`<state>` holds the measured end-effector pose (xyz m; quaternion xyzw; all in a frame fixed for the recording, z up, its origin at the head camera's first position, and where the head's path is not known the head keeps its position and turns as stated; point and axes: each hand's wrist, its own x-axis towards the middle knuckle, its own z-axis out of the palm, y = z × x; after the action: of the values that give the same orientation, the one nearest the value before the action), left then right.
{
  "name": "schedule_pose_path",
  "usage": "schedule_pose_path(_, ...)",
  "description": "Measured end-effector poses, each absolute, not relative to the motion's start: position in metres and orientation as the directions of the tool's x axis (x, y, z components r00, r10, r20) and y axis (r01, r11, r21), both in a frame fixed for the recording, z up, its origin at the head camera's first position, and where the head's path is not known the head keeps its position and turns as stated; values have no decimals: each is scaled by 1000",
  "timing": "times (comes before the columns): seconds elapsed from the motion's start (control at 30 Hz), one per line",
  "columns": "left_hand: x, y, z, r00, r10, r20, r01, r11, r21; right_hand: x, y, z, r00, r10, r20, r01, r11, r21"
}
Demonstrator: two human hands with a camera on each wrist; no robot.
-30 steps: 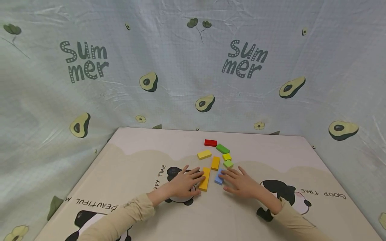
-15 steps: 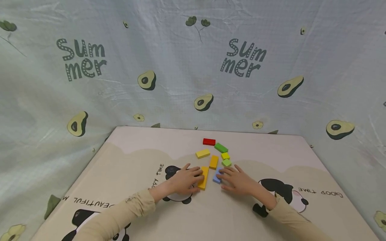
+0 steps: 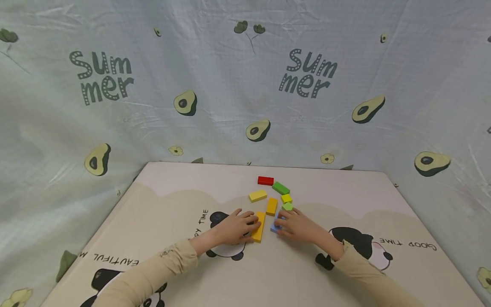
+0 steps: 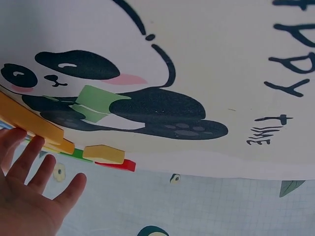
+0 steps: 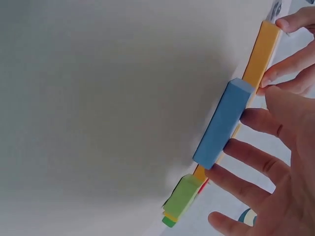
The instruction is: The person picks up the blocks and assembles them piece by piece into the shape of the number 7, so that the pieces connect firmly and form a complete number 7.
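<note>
A long orange block [image 3: 258,228] lies on the panda-printed cloth, and my left hand [image 3: 235,228] rests its fingertips on it. In the left wrist view those fingers [image 4: 23,162] are spread along the block's side. To its right is a blue block [image 3: 274,229], partly covered by my right hand [image 3: 301,227]. Three fingertips of that hand touch the blue block's long side in the right wrist view, while the little finger [image 5: 229,223] stays off it. A shorter orange block [image 3: 271,206] lies just beyond, and a light green block [image 3: 287,206] sits past the blue one.
Farther back lie a pale yellow block [image 3: 258,195], a red block [image 3: 265,181], a green block [image 3: 281,188] and a small bright yellow block [image 3: 286,198]. A printed curtain [image 3: 215,85] hangs behind the table's far edge [image 3: 230,165].
My right hand has moved slightly left over the blue block and covers more of it, its fingers a little more bent. My left hand has stayed at the long orange block.
</note>
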<state>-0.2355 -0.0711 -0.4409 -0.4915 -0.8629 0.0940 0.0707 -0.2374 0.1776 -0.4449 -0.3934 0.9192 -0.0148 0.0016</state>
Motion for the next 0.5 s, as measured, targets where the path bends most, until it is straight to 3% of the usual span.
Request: schedule_pose_path(0.5,-234,-70,-436,-504,864,13,848,498,-184,-240,166,-447,-737,-675,-4,-675,737,3)
